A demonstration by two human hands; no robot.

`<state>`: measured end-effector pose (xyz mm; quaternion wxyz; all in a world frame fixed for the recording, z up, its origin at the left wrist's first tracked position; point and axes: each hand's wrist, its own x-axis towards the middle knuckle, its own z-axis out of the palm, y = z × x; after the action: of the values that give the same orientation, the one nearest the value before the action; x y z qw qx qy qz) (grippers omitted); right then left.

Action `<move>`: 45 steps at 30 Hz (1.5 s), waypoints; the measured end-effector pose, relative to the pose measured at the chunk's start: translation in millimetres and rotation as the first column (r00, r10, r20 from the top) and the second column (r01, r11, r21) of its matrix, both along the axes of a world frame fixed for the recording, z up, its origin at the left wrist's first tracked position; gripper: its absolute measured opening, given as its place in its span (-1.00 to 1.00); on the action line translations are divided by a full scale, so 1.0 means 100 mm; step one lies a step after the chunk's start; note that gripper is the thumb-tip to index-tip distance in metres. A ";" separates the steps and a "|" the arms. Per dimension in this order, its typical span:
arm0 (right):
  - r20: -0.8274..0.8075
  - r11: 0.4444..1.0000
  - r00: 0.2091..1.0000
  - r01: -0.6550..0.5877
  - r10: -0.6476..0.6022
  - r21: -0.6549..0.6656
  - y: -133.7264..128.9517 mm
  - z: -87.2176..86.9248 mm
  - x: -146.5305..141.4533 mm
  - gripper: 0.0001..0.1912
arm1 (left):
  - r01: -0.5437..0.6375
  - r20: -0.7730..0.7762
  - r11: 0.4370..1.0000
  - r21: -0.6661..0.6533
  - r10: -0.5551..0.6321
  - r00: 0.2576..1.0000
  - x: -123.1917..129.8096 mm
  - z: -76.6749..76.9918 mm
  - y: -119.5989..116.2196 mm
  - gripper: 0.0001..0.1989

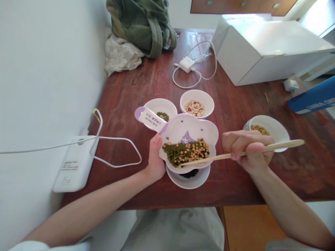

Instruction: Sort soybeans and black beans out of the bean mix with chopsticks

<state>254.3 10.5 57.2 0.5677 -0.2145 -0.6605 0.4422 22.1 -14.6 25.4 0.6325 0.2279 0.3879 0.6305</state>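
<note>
Nearest the table's front edge, a plain white bowl [188,178] sits mostly hidden under the flower-shaped plate [190,129]; only its front rim and a dark patch of contents show, too covered to make out. The left hand [156,158] is clamped on the plate's left rim, thumb on top, fingers out of sight beneath, and the plate tips toward the person, with its mix of green and yellow beans [186,152] gathered at the low near side.

The right hand [247,150] is closed around a pair of chopsticks [242,153] — the two sticks lie so close that they read almost as one. Their long axis runs nearly level, left to right; the tips point left into the near edge of the bean pile, and the butt ends reach out past the hand over the bowl of yellow beans [269,129], whose near rim the hand partly covers.

Beyond the plate stand a bowl of green beans [160,108], partly behind a paper label [151,119] with print too small to read, and a bowl of peanuts [196,103]. Bare wood lies open between these bowls and the charger [186,64] — farther back, a green bag [142,24] and a white box [264,48] close off the table's far end.
</note>
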 end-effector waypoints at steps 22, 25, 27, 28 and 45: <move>-0.022 1.000 1.000 0.008 -0.008 -0.007 0.01 -0.04 -0.02 -0.43 | -0.007 -0.046 1.000 -0.003 0.007 0.999 -0.01 -0.02 0.02 -0.54; -0.014 1.000 1.000 0.013 -0.013 0.001 0.01 -0.04 -0.01 -0.43 | -0.012 -0.044 1.000 0.005 0.012 0.999 -0.02 -0.02 0.02 -0.56; -0.022 1.000 0.999 0.025 -0.025 0.005 0.01 -0.03 -0.01 -0.42 | -0.013 -0.043 1.000 -0.008 0.013 0.999 -0.02 -0.02 0.02 -0.56; -0.022 0.999 0.999 0.035 -0.035 0.004 0.02 -0.03 -0.01 -0.42 | -0.017 -0.043 1.000 -0.016 0.016 0.999 -0.02 -0.02 0.02 -0.55; -0.018 0.998 0.998 0.067 -0.067 -0.010 0.03 -0.03 -0.01 -0.41 | -0.016 -0.010 0.999 0.039 0.017 1.000 -0.01 0.00 0.02 -0.54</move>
<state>253.4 13.2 54.5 0.5873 -0.2351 -0.6456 0.4279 21.2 -12.2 25.5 0.6206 0.2405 0.3806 0.6420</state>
